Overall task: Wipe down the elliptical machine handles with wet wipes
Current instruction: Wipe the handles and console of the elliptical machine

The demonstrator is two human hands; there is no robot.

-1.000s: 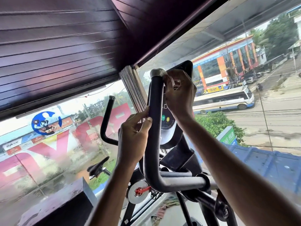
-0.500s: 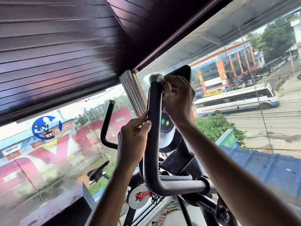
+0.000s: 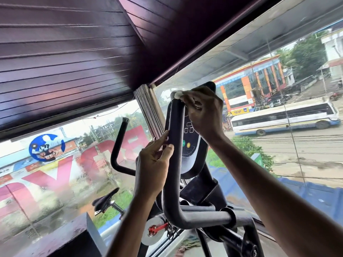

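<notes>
The near elliptical handle (image 3: 174, 164) is a dark padded bar rising to a grey end cap. My right hand (image 3: 204, 112) pinches a white wet wipe (image 3: 179, 95) and presses it on that cap at the top of the handle. My left hand (image 3: 154, 164) grips the same handle lower down, thumb and fingers around its left side. The second handle (image 3: 118, 143) stands further left, untouched. The console (image 3: 191, 141) with green and yellow buttons sits behind the near handle, partly hidden by my right hand.
Large windows surround the machine, with a street and a bus outside on the right. An exercise bike saddle (image 3: 105, 200) stands low left. A dark slatted ceiling hangs close overhead. A dark ledge (image 3: 61, 238) lies at bottom left.
My right hand has slid the wipe from the handle's upper side onto the end cap. My left hand keeps its hold on the handle. The camera has tilted slightly.
</notes>
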